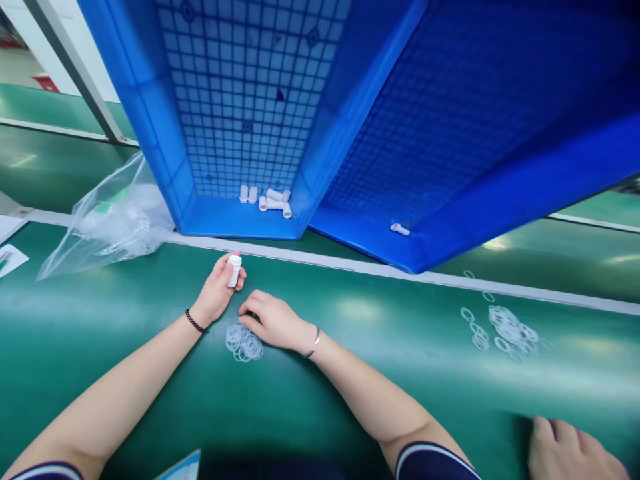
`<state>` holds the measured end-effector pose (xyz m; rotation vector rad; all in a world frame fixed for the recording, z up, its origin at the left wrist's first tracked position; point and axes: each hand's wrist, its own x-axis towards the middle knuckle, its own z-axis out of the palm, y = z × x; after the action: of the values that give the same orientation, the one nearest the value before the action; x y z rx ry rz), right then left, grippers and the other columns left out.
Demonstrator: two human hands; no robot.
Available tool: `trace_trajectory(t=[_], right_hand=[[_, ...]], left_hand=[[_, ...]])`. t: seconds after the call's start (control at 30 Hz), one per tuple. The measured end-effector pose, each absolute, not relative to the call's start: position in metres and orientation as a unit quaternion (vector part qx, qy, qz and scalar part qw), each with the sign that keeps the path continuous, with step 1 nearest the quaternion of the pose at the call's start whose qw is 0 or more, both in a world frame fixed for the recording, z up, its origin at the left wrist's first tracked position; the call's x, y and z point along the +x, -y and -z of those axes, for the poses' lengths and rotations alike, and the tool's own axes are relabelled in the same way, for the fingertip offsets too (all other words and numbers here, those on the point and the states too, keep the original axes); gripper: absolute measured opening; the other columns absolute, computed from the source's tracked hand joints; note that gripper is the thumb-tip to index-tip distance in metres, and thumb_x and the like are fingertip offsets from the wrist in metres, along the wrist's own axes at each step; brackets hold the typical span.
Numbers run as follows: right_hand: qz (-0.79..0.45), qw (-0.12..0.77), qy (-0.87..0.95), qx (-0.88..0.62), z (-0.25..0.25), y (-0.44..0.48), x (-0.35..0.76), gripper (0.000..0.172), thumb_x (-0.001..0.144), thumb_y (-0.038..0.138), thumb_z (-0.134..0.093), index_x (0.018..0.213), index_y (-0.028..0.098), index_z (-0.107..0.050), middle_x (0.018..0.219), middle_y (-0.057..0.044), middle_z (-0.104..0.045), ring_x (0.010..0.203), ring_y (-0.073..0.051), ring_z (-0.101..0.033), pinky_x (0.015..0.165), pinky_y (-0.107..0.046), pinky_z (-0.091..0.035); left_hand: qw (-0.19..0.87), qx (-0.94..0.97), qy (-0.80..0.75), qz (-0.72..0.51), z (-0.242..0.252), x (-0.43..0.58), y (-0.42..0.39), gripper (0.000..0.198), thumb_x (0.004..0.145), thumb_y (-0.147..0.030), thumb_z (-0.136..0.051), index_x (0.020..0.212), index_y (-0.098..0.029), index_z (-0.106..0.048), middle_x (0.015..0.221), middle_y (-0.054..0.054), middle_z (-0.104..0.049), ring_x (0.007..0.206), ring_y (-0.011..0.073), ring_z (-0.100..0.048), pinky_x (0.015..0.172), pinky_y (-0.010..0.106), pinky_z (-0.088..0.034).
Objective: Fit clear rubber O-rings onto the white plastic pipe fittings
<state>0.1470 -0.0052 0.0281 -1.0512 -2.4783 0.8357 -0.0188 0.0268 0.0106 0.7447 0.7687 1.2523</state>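
Note:
My left hand (219, 288) is closed around a small white plastic cylinder (233, 271) with a ridged collar at its top, held upright above the green work surface. My right hand (275, 321) is just to its right, palm down, with the thumb and curled fingers slightly apart; no object shows between them. Just below the right fingertips lies a pile of thin translucent rings (244, 343). More white cylinders (275, 204) lie and stand at the near end of the blue crate (240, 227) in front of me.
A second blue crate (360, 245) on the right holds one white piece (399, 229). Another ring pile (513, 332) lies at right, above another person's hand (575, 453). A clear plastic bag (120, 220) rests left of the crates. A pale strip (320, 257) crosses the green table (380, 373).

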Motion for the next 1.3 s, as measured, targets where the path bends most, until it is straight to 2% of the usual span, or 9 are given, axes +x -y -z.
trace_trajectory(t=[0.1,0.27,0.4,0.5,0.7,0.9,1.07,1.13,1.3], right_hand=[[-0.251,0.136,0.891,-0.354,-0.027,0.015,0.135,0.023,0.087,0.039,-0.063,0.097,0.018,-0.065,0.092,-0.006,-0.06,0.089,-0.02,-0.054,0.078,-0.032,-0.045],[-0.261,0.147,0.894,-0.333,-0.025,0.014,0.129,0.008,0.088,0.022,-0.06,0.083,0.017,-0.063,0.082,-0.004,-0.058,0.084,-0.017,-0.052,0.079,-0.029,-0.044],[-0.27,0.15,0.892,-0.33,-0.024,0.013,0.131,0.01,0.088,0.027,-0.061,0.089,0.017,-0.063,0.088,-0.005,-0.059,0.087,-0.019,-0.051,0.08,-0.031,-0.044],[-0.273,0.147,0.893,-0.325,-0.022,0.015,0.13,0.007,0.087,0.024,-0.061,0.085,0.018,-0.063,0.086,-0.005,-0.057,0.085,-0.02,-0.051,0.078,-0.031,-0.044],[-0.355,0.237,0.832,-0.355,-0.026,0.01,0.135,0.007,0.09,0.016,-0.049,0.085,0.02,-0.051,0.082,-0.002,-0.058,0.078,-0.016,-0.053,0.074,-0.029,-0.043],[-0.316,0.37,0.738,-0.468,-0.034,-0.01,0.156,0.014,0.097,0.029,-0.037,0.09,0.021,-0.046,0.08,-0.002,-0.056,0.072,-0.016,-0.054,0.07,-0.029,-0.042],[-0.282,0.36,0.75,-0.478,-0.028,-0.017,0.16,0.011,0.095,0.027,-0.039,0.091,0.021,-0.048,0.082,-0.003,-0.058,0.074,-0.017,-0.054,0.07,-0.029,-0.043],[-0.265,0.348,0.763,-0.477,-0.025,-0.017,0.159,0.011,0.094,0.025,-0.04,0.091,0.021,-0.049,0.085,-0.004,-0.058,0.078,-0.017,-0.055,0.072,-0.03,-0.043],[-0.304,0.358,0.759,-0.45,-0.022,-0.021,0.16,0.012,0.093,0.025,-0.044,0.087,0.019,-0.053,0.085,-0.003,-0.058,0.079,-0.016,-0.053,0.075,-0.03,-0.042]], left_hand=[[0.667,0.342,-0.347,-0.563,-0.009,-0.019,-0.028,0.041,0.083,-0.042,-0.066,0.117,-0.022,-0.054,0.081,0.002,-0.064,0.064,0.0096,-0.053,0.061,0.021,-0.043],[0.664,0.362,-0.354,-0.55,-0.01,-0.017,-0.025,0.043,0.083,-0.043,-0.065,0.117,-0.019,-0.054,0.083,0.004,-0.068,0.067,0.0104,-0.055,0.062,0.021,-0.043],[0.672,0.361,-0.358,-0.538,-0.012,-0.017,-0.023,0.044,0.084,-0.044,-0.064,0.116,-0.017,-0.054,0.082,0.006,-0.069,0.066,0.0111,-0.056,0.063,0.023,-0.043],[0.669,0.364,-0.363,-0.537,-0.014,-0.017,-0.023,0.044,0.084,-0.044,-0.064,0.117,-0.016,-0.054,0.084,0.007,-0.069,0.065,0.0108,-0.056,0.062,0.023,-0.043],[0.651,0.399,-0.394,-0.511,-0.013,-0.019,-0.024,0.041,0.079,-0.037,-0.069,0.113,-0.017,-0.058,0.097,0.007,-0.066,0.061,0.0089,-0.053,0.056,0.022,-0.04],[0.623,0.503,-0.419,-0.428,-0.008,-0.021,-0.021,0.038,0.081,-0.038,-0.066,0.113,-0.017,-0.062,0.076,0.001,-0.059,0.061,0.0103,-0.047,0.058,0.022,-0.039],[0.569,0.56,-0.448,-0.402,-0.007,-0.017,-0.019,0.035,0.074,-0.037,-0.072,0.102,-0.019,-0.063,0.092,0.005,-0.065,0.077,0.0165,-0.056,0.071,0.026,-0.043],[0.53,0.584,-0.471,-0.396,-0.007,-0.015,-0.017,0.029,0.074,-0.036,-0.072,0.096,-0.019,-0.064,0.091,0.004,-0.066,0.081,0.0187,-0.057,0.074,0.027,-0.042],[0.46,0.656,-0.473,-0.367,-0.016,-0.015,-0.011,0.017,0.074,-0.033,-0.07,0.085,-0.021,-0.066,0.077,0.001,-0.065,0.069,0.0181,-0.054,0.065,0.027,-0.038]])
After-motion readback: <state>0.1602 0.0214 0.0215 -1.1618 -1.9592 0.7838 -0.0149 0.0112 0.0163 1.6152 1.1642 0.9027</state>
